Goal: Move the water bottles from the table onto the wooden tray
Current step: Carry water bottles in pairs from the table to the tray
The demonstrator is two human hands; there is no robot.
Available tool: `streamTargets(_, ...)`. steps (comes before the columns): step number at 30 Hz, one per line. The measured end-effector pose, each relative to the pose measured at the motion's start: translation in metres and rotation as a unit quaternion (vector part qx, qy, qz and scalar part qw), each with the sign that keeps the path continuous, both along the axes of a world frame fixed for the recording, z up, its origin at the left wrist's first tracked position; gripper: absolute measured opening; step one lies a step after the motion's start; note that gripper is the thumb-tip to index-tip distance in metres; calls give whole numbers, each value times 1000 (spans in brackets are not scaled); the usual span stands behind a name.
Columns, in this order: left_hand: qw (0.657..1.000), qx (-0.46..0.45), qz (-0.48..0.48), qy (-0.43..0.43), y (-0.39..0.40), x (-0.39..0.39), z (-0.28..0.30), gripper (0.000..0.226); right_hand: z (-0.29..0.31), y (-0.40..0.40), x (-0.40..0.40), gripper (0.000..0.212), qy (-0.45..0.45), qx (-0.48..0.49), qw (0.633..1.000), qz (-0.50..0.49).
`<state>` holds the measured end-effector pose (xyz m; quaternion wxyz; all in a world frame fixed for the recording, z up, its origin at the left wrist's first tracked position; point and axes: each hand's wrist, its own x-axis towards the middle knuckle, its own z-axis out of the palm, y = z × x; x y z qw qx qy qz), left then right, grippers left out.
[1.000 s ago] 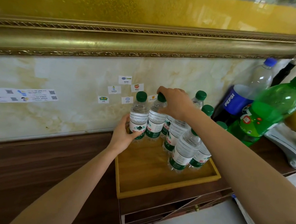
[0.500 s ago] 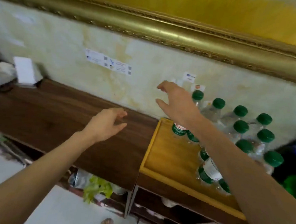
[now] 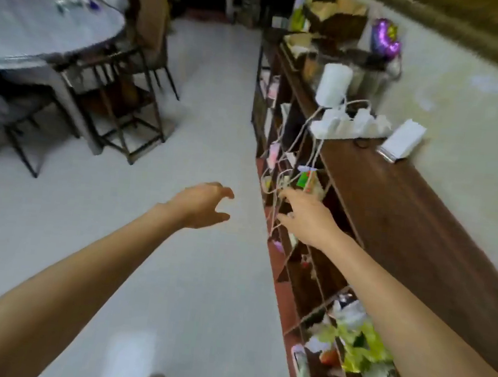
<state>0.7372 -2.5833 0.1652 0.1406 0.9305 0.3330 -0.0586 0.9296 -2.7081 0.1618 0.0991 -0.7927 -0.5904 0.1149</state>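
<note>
Neither the wooden tray nor its water bottles are in view; the camera has swung left, away from them. My left hand (image 3: 202,205) hangs over the pale floor, fingers spread and curled, holding nothing. My right hand (image 3: 307,218) is stretched out in front of the dark wooden sideboard's (image 3: 398,202) shelf edge, fingers apart and empty. On the round grey table (image 3: 44,28) at the far left lie some clear blurred items; I cannot tell what they are.
Dark chairs (image 3: 138,65) stand at the round table. A white power strip (image 3: 351,125) with hanging cables, a white cylinder (image 3: 334,84) and a white box (image 3: 403,141) sit on the sideboard. Its open shelves hold clutter and a green bag (image 3: 357,341). Pale floor (image 3: 213,109) runs between.
The view swung sharply left, off the tray and bottles, toward the room and round table. Both hands let go of the bottles and now reach forward empty.
</note>
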Motion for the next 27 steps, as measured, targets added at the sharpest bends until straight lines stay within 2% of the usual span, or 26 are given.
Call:
streamTargets(6, 990, 14, 137, 24, 124, -176, 0, 51, -22, 190, -144, 44, 6, -32, 991, 130)
streamTargets(12, 973, 20, 231, 17, 238, -311, 18, 49, -12, 334, -255, 46, 29, -49, 984, 169)
streamTargets(18, 962, -5, 273, -14, 365, -376, 14, 48, -12, 481, -317, 47, 19, -55, 979, 196)
streamTargets(27, 945, -10, 328, 1, 597, -459, 5, 47, -13, 748, -401, 40, 29, -44, 967, 248)
